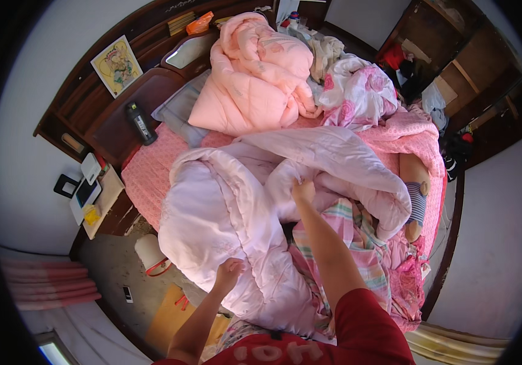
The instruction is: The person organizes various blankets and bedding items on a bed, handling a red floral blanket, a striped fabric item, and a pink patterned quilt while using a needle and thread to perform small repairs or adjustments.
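Note:
A pale pink quilt lies bunched across the near half of the bed, partly folded over itself. My right hand reaches into its middle, the fingers closed on a pinched fold of its fabric. Lower and to the left, my left hand is at the quilt's near side with its fingers curled; whether cloth is caught in them is hidden. A striped pastel cloth shows from beneath the quilt, under my right forearm.
At the bed's far side sit a peach comforter, a grey pillow and floral bedding. A black bottle rests near the headboard. A plush toy lies at the right edge. A phone is on the floor.

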{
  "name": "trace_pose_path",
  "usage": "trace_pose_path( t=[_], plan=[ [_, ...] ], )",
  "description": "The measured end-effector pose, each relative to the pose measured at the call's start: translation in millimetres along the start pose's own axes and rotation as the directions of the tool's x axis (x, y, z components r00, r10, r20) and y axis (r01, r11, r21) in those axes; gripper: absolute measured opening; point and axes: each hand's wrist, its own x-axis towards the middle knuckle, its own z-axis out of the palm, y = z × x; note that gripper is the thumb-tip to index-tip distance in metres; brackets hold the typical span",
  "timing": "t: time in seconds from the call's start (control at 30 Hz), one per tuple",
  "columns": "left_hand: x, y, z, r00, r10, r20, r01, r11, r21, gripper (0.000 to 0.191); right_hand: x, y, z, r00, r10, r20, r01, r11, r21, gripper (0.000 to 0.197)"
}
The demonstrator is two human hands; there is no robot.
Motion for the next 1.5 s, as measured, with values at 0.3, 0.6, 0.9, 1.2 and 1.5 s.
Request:
trace_pose_path(
  t=[0.3, 0.6, 0.9, 1.2, 1.5],
  plan=[
    [23, 29, -9, 0.994, -0.019, -0.105, 0.000, 0.985, -0.171, 0.015, -34, 8, -8, 0.999, -0.043, -0.019, 0.046, 0.961, 0.273, 0.023],
    [61, 90, 97, 0.921, -0.202, 0.333, 0.338, 0.840, -0.424, 0.035, -209, 35, -145, 0.871, -0.317, 0.374, 0.122, 0.879, 0.461, 0.009],
    [49, 89, 128, 0.838, -0.168, 0.518, 0.496, 0.628, -0.599, 0.011, -119, 66, -201, 0.949, -0.280, 0.144, 0.198, 0.887, 0.417, 0.019],
    [2, 81, 122, 0.847, -0.337, 0.411, 0.519, 0.692, -0.502, 0.010, 60, 98, -209, 0.920, 0.212, -0.330, -0.049, 0.897, 0.439, 0.025],
    [-13, 73, 113, 0.857, -0.333, 0.393, 0.500, 0.721, -0.480, 0.010, -48, 133, -173, 0.951, 0.244, -0.191, -0.074, 0.778, 0.624, 0.032]
  ],
)
